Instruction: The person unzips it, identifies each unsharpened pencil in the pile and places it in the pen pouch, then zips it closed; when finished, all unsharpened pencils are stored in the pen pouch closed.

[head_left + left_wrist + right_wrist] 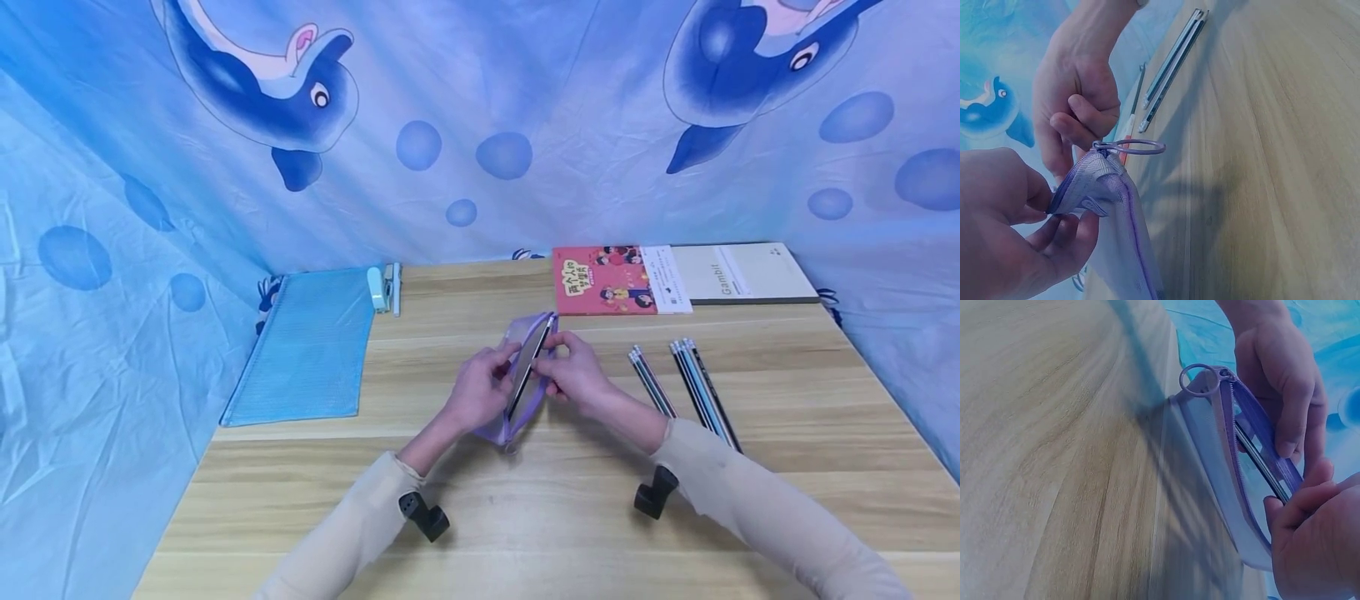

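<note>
A translucent purple zip pouch (pixel 534 407) stands with its mouth unzipped between both hands, over the middle of the table. My left hand (pixel 483 387) pinches the zippered edge on one side, thumb and fingers closed on the fabric in the left wrist view. A dark striped pencil (pixel 1263 461) lies slanted inside the mouth, its pale end toward the far end in the head view. From the other side my right hand (pixel 576 373) reaches over the rim, thumb and fingers pinching the pencil. A purple ring (pixel 1141 147) hangs at the zipper's near end.
Two groups of pencils, one of them (pixel 651 381) smaller and another (pixel 705 392) further right, lie beside the right forearm. A red book (pixel 600 287) and a pale notebook (pixel 765 271) lie at the back. A blue mesh bag (pixel 307 350) and a light-blue stapler (pixel 377 290) are at left.
</note>
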Tool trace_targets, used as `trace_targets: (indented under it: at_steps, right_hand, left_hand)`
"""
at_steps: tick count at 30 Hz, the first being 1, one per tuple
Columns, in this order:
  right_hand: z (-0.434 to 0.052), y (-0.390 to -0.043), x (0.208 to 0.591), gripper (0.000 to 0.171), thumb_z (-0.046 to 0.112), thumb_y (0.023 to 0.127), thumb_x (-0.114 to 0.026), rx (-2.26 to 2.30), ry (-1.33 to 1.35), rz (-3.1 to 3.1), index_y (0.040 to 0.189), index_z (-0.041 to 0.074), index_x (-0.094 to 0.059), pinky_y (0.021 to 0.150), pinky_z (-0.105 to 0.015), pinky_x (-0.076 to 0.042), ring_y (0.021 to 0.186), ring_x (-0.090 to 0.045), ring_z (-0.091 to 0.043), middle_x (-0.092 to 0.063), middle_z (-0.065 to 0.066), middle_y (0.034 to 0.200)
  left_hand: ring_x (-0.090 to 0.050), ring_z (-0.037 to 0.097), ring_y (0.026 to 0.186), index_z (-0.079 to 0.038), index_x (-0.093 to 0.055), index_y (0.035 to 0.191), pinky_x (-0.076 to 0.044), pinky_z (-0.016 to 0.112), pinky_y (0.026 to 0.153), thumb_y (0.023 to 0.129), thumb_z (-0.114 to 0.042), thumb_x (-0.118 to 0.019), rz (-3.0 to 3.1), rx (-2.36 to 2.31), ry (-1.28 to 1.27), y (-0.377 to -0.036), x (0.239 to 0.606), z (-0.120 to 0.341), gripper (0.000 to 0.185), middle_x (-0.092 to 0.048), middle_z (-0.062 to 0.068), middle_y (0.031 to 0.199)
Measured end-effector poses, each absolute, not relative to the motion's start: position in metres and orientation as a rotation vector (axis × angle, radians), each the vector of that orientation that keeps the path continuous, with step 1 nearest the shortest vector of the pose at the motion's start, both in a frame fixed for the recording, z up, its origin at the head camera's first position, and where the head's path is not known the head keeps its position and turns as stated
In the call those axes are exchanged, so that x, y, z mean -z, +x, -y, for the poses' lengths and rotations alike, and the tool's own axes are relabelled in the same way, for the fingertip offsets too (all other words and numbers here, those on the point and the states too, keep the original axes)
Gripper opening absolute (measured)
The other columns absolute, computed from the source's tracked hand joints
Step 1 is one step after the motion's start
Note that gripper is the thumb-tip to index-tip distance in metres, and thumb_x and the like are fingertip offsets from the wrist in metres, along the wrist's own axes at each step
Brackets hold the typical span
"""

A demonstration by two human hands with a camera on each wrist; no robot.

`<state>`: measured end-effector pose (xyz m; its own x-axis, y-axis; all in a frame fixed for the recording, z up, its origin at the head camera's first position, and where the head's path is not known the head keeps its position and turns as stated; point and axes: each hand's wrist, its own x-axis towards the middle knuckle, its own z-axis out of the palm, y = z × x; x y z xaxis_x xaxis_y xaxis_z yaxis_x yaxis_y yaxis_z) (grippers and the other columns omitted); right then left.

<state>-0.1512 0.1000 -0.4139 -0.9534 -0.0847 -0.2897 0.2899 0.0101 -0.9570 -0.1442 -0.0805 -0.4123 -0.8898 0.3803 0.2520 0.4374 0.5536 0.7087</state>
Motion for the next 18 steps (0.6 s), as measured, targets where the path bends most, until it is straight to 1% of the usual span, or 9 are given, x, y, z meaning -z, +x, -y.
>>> trace_targets:
  at_steps: [3, 6, 10, 13, 18]
  right_hand:
    - [-0.101, -0.152, 0.411, 0.042, -0.003, 0.090, -0.063, 1.989, 0.218, -2.026, 0.129, -0.003, -0.048, 0.035, -0.019, -0.037, 0.042, -0.049, -0.008, -0.068, -0.029, 0.096]
    - [-0.105, -0.151, 0.408, 0.047, -0.002, 0.091, -0.059, 1.949, 0.201, -2.023, 0.136, -0.003, -0.048, 0.036, -0.018, -0.039, 0.046, -0.053, -0.009, -0.069, -0.027, 0.101]
    - [-0.110, -0.151, 0.403, 0.051, -0.003, 0.092, -0.054, 1.931, 0.153, -1.975, 0.142, -0.004, -0.044, 0.038, -0.017, -0.040, 0.050, -0.055, -0.008, -0.068, -0.025, 0.107]
    - [-0.114, -0.151, 0.399, 0.051, -0.002, 0.094, -0.054, 1.927, 0.140, -1.942, 0.144, -0.006, -0.043, 0.038, -0.017, -0.041, 0.050, -0.056, -0.008, -0.067, -0.026, 0.110]
    - [-0.120, -0.150, 0.391, 0.050, 0.001, 0.093, -0.054, 1.913, 0.109, -1.956, 0.142, -0.005, -0.045, 0.039, -0.018, -0.040, 0.052, -0.057, -0.010, -0.069, -0.024, 0.110]
  left_hand:
    - [-0.064, 0.024, 0.083, 0.007, -0.059, 0.133, -0.057, 0.030, 0.074, 0.079, 0.013, -0.063, 2.705, 1.278, -0.706, -0.144, 0.411, 0.081, 0.055, -0.063, 0.012, 0.089]
    - [-0.063, 0.025, 0.083, 0.008, -0.057, 0.135, -0.057, 0.027, 0.074, 0.080, 0.013, -0.063, 2.704, 1.330, -0.689, -0.143, 0.410, 0.080, 0.055, -0.063, 0.014, 0.091]
    - [-0.063, 0.026, 0.085, 0.008, -0.055, 0.136, -0.058, 0.025, 0.073, 0.082, 0.014, -0.060, 2.691, 1.434, -0.653, -0.142, 0.407, 0.080, 0.055, -0.061, 0.016, 0.094]
    - [-0.063, 0.027, 0.086, 0.008, -0.054, 0.137, -0.058, 0.025, 0.074, 0.083, 0.014, -0.059, 2.683, 1.487, -0.637, -0.142, 0.405, 0.080, 0.054, -0.060, 0.017, 0.096]
    - [-0.063, 0.029, 0.085, 0.008, -0.057, 0.135, -0.058, 0.026, 0.069, 0.083, 0.014, -0.057, 2.653, 1.560, -0.582, -0.144, 0.402, 0.082, 0.052, -0.062, 0.017, 0.094]
